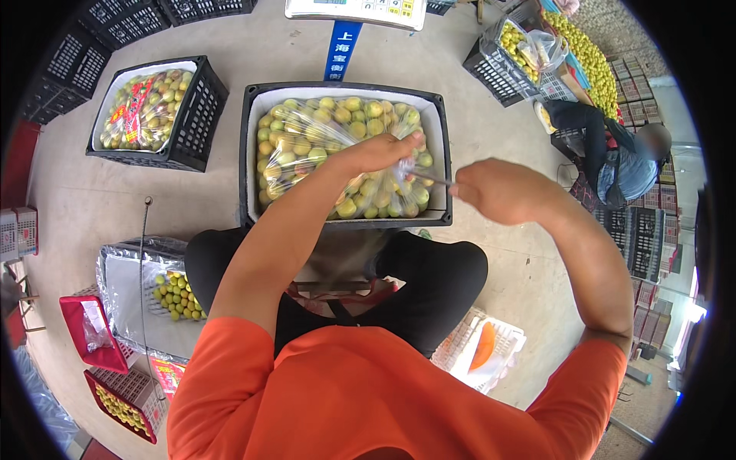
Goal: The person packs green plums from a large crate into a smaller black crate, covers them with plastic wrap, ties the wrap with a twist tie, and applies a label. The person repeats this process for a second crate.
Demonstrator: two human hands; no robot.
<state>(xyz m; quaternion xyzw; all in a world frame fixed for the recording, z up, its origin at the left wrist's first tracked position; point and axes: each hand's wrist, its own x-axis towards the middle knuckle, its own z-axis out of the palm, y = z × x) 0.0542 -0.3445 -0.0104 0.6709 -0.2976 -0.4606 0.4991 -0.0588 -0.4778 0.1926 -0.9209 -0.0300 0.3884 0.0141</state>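
Before me stands a black plastic crate (248,155) with a white lining, filled with yellow-green round fruit in a clear plastic bag (310,129). My left hand (376,154) grips the gathered plastic over the crate's right half, partly hiding the fruit beneath. Just beyond the crate's right edge, my right hand (503,190) is closed around a thin, dark rod-like piece (431,177). That piece reaches from my fingers to the bunched neck of the bag (402,169); whether it is a tool or a tie cannot be made out.
Behind the crate rises a weighing scale (356,12) on a blue post. Another filled black crate (198,123) stands left. A lined container (126,299) with fruit is beside my left knee, a white basket (506,345) at lower right. A seated person (627,167) is far right.
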